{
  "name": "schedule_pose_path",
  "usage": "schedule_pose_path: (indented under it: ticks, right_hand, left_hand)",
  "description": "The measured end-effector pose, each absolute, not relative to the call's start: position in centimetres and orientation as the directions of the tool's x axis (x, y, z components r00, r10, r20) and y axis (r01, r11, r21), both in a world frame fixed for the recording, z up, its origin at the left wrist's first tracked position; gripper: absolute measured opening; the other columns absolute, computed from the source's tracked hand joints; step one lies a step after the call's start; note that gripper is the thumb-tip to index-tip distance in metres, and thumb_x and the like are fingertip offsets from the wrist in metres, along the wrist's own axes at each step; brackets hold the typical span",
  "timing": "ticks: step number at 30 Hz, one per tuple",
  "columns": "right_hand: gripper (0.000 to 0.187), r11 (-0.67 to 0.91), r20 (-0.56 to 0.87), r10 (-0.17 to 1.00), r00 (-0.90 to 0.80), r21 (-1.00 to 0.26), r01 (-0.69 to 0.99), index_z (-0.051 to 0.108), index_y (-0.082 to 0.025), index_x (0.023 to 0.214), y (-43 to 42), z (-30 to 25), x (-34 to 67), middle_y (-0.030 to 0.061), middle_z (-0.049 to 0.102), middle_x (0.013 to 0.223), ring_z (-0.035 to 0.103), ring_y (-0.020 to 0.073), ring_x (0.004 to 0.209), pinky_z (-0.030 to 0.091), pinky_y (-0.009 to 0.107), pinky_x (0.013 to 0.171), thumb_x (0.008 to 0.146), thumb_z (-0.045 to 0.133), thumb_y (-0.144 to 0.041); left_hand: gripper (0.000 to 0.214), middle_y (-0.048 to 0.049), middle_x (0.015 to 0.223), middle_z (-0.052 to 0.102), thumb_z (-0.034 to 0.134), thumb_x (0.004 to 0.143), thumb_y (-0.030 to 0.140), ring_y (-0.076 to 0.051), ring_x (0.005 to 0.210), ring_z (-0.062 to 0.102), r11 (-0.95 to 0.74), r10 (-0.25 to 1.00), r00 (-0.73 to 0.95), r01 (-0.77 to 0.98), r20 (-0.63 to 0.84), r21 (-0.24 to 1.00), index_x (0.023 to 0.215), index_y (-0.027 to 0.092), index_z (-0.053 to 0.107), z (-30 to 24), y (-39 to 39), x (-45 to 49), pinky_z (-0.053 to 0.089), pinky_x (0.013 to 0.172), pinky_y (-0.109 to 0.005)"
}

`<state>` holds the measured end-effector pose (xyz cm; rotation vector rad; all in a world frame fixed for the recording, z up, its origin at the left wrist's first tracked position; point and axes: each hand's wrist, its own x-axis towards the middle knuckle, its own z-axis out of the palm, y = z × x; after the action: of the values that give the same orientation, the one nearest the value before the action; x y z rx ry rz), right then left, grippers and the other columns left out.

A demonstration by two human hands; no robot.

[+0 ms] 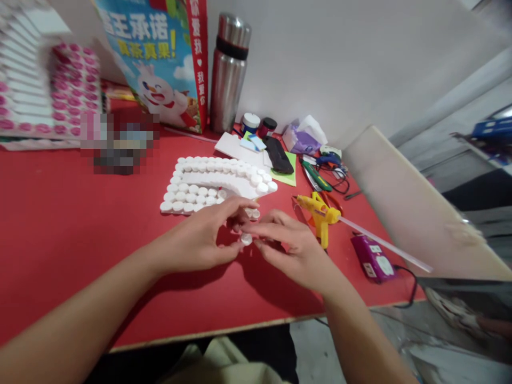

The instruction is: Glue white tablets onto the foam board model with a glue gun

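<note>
Between my two hands, above the red table, is a small round white cap (246,239). My left hand (206,237) pinches it from the left, with the thumb at its edge and the other fingers curled above. From the right, my right hand (294,246) closes its fingertips around the same cap, the index finger reaching over its top. Just beyond the hands lies a white board (208,178) with rows of white caps (192,197) standing on it; my left fingers hide part of its near side.
A yellow glue gun (320,213) with a long clear stick lies right of my hands, near a purple power socket (374,258). Behind stand a steel flask (230,74) and a printed bag (160,64). Green-handled pliers (316,175) and a tissue pack (302,138) lie at the back right.
</note>
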<state>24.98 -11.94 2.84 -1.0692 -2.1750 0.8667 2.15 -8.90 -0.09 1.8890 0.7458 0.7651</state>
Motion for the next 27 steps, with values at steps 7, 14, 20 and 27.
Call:
schedule_pose_path:
  ticks: [7,14,20,27]
  right_hand:
    - [0.025,0.493,0.016,0.717,-0.697,-0.718,0.491,0.077,-0.019,0.116,-11.1,4.2,25.3,0.0067,0.069,0.098,0.064,0.0151,0.084,0.051,0.027,0.077,0.094,0.064,-0.017]
    - [0.015,0.486,0.025,0.686,-0.727,-0.760,0.432,0.074,-0.015,0.103,-11.0,3.7,25.0,0.0032,0.069,0.087,0.060,0.0117,0.074,0.047,0.024,0.070,0.090,0.067,-0.015]
    - [0.009,0.302,0.016,0.870,-0.493,-0.807,0.507,0.071,-0.017,0.095,-10.9,2.8,25.8,-0.0011,0.059,0.075,0.052,0.0104,0.064,0.042,0.024,0.059,0.088,0.069,-0.022]
    - [0.032,-0.055,-0.019,0.996,0.090,-0.906,0.420,0.071,-0.016,0.089,-7.6,-1.1,28.2,-0.0013,0.059,0.068,0.048,0.0107,0.057,0.037,0.026,0.054,0.079,0.077,-0.045]
  left_hand:
    - [0.070,-0.0088,0.125,0.068,0.069,0.087,0.019,-0.023,0.113,0.067,-0.293,0.670,0.734,0.128,0.108,0.948,0.152,0.026,0.041,0.4,-9.1,2.1,0.054,0.093,-0.032]
    - [0.073,-0.0091,0.133,0.065,0.066,0.086,0.015,-0.023,0.120,0.065,-0.246,0.606,0.793,0.107,0.067,0.963,0.153,0.026,0.037,0.6,-9.2,1.9,0.055,0.097,-0.035]
    - [0.054,-0.0060,0.120,0.070,0.063,0.085,0.016,-0.020,0.104,0.069,-0.309,0.692,0.715,0.173,0.096,0.935,0.138,0.025,0.055,0.9,-8.1,0.7,0.058,0.094,-0.035]
    - [0.020,-0.0045,0.085,0.075,0.056,0.079,0.019,-0.020,0.070,0.068,-0.228,0.973,0.137,0.409,0.187,0.884,0.087,0.020,0.074,0.4,-5.6,-1.3,0.055,0.059,-0.030]
